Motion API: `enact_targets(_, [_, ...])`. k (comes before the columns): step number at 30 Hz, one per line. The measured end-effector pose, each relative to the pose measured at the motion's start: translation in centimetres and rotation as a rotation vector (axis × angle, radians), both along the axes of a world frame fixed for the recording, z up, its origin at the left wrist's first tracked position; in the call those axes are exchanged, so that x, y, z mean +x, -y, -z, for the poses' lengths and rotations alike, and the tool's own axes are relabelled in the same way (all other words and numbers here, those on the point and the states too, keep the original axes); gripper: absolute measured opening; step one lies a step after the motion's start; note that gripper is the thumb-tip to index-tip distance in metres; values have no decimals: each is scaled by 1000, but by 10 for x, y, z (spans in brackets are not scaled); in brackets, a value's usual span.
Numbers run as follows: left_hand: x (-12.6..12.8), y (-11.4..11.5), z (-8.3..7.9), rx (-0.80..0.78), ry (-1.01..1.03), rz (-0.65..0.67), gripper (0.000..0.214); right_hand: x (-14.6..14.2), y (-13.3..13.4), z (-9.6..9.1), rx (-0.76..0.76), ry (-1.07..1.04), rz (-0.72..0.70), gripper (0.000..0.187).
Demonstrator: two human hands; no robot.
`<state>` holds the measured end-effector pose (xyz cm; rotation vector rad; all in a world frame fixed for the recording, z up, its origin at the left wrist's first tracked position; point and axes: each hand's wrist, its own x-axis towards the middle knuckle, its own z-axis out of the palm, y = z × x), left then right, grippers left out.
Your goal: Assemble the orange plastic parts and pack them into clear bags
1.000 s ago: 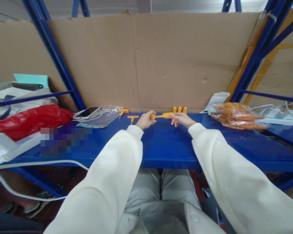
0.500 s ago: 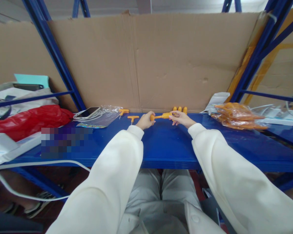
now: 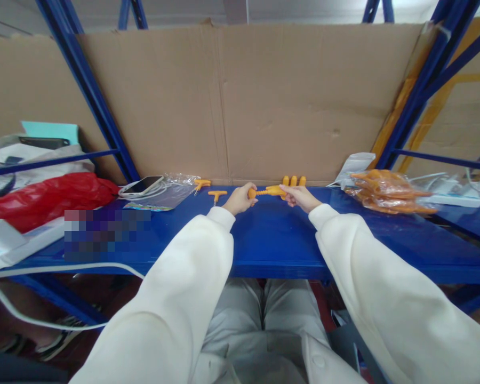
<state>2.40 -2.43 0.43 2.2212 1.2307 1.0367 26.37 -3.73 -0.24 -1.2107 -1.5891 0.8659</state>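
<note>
Both hands hold one small orange plastic tool (image 3: 267, 191) just above the blue shelf (image 3: 272, 240). My left hand (image 3: 240, 199) is closed round its left end, which has a rounded knob. My right hand (image 3: 298, 195) pinches its thicker right end. Between the hands a short ribbed orange shaft shows. Three upright orange pieces (image 3: 294, 181) stand just behind the right hand, against the cardboard. Two orange T-shaped parts (image 3: 217, 194) lie to the left of my left hand.
A cardboard sheet (image 3: 240, 101) walls the back of the shelf. A phone (image 3: 142, 184) with a white cable and a clear plastic bag (image 3: 166, 194) lie at the left, beside a red bag (image 3: 44, 197). A bag of orange parts (image 3: 388, 190) sits at the right.
The hands have come slightly closer together along the orange tool, so less of the ribbed shaft shows. The tool stays at the same spot above the shelf.
</note>
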Motion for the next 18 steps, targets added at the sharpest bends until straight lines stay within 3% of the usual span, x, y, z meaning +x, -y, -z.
enact_targets(3, [2,-5,4,-36,82,38,37,-2,-2,0,54,74,35,57])
enact_targets(9, [10,-2,4,-218,253,139,36,-3,0,-2,488,345,214,53])
enact_targets(14, [15,3,0,-270,289,163,34,-3,1,-2,523,640,403,47])
enact_targets(18, [16,2,2,-223,307,174,33,-3,-2,-1,528,723,444,47])
